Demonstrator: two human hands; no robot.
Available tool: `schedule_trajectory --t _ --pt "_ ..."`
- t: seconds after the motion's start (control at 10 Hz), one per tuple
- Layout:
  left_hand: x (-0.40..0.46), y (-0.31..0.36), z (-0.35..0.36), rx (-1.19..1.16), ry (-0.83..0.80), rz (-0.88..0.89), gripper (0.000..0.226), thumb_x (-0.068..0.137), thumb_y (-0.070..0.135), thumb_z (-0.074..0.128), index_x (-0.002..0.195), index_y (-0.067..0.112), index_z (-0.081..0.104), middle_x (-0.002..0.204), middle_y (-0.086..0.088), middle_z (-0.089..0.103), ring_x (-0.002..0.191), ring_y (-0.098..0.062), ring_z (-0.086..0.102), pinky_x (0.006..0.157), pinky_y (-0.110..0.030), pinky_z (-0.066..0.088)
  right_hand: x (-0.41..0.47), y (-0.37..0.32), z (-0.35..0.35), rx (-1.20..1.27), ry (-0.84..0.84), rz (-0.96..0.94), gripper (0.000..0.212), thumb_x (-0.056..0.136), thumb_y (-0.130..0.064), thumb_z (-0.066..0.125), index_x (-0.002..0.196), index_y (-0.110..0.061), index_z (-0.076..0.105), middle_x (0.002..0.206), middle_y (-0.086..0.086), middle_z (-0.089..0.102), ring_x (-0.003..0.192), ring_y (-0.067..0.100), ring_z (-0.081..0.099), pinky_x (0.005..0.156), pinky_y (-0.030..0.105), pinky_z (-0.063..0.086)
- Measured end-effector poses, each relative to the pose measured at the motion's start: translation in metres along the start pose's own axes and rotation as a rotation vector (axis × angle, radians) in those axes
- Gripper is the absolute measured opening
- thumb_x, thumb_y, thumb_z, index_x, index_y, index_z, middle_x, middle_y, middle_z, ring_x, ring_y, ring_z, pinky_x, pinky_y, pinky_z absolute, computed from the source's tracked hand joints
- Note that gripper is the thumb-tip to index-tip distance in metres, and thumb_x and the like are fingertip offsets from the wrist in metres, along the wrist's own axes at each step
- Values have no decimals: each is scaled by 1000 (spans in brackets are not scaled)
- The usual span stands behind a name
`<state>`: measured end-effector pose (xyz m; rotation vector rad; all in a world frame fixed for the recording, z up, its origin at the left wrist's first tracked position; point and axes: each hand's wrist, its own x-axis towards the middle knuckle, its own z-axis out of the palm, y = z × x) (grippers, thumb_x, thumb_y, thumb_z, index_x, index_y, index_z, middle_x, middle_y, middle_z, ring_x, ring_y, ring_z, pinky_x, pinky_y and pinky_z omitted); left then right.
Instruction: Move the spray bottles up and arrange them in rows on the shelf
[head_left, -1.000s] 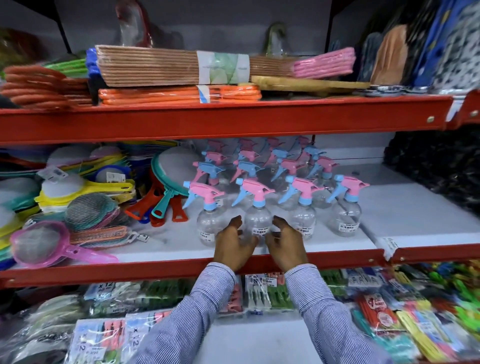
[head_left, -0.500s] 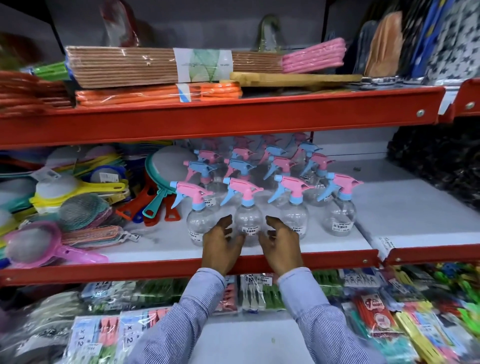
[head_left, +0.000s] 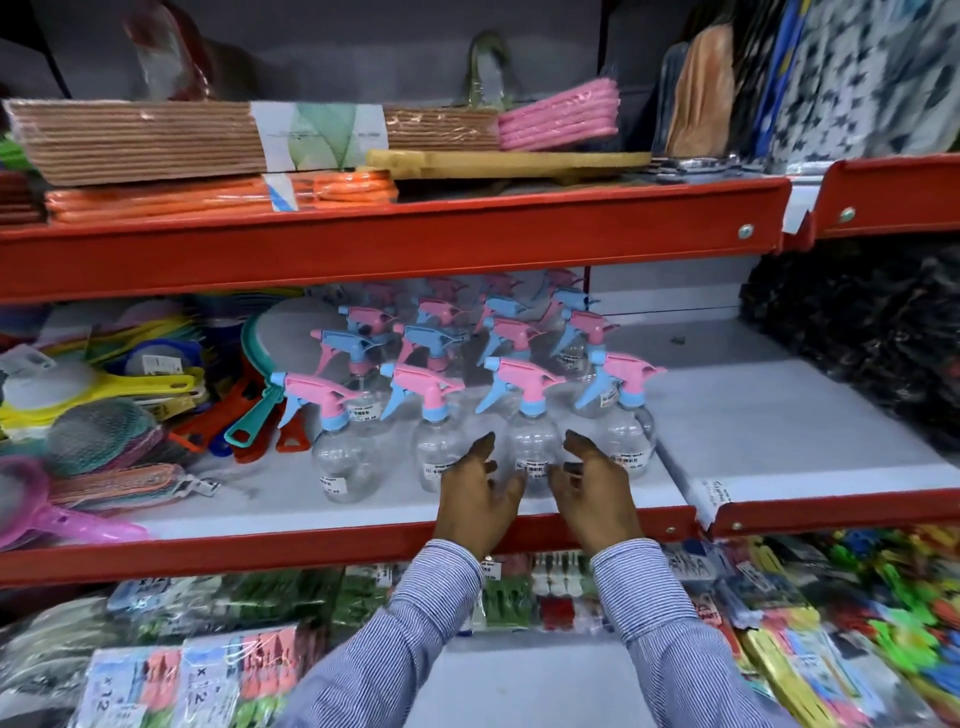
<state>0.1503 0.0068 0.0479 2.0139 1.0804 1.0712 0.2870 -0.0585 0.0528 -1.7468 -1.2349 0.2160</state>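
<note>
Left hand (head_left: 475, 496), right hand (head_left: 592, 491): fingers spread, curled, flanking third front-row bottle (head_left: 530, 441); contact unclear, nothing pinched. Spray bottles (head_left: 467, 358) stand upright in rows on middle shelf (head_left: 753, 415), behind red lip (head_left: 311, 548). Judgement: nudge at base, not trigger; line up with neighbours, keep nozzles facing same way.

Just beyond the hands (head_left: 535, 493), the spray bottles (head_left: 530, 447) are clear, with pink-and-blue trigger heads, some blue-and-pink. The shelf (head_left: 753, 415) is white with a red edge. Both sleeves (head_left: 670, 623) are blue-and-white pinstriped. Left of the hands lie yellow, teal and orange strainers (head_left: 156, 395).
</note>
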Motion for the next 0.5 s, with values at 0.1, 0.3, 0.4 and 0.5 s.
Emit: schedule_trajectory --t 0.1,0.3,0.4,0.5 --pt "0 0 2 35 29 55 41 85 26 67 124 14 61 112 -1 73 97 -12 70 83 -24 56 2 1 0 41 1 -9 38 90 -14 62 127 -11 58 122 7 70 101 22 69 92 38 57" --pt "-1 4 4 67 36 103 29 85 24 67 115 24 64 101 7 73 90 -5 69 80 -20 55 3 2 0 62 32 -18 31 90 -13 62 121 -13 61 117 8 71 98 25 70 90 40 57" --pt "-1 2 4 50 46 107 34 86 23 68 119 20 63 103 7 71 95 -8 69 76 -6 48 4 6 3 64 32 0 35 89 -17 64 123 -11 60 120 9 70 101 26 69 92 42 57" --pt "-5 3 0 31 112 97 46 86 27 70 129 13 59 118 -2 70 96 -9 67 79 -7 49 -3 9 -6 141 186 46 31 89 -21 65 118 -12 64 116 6 72 98 23 70 88 32 57"
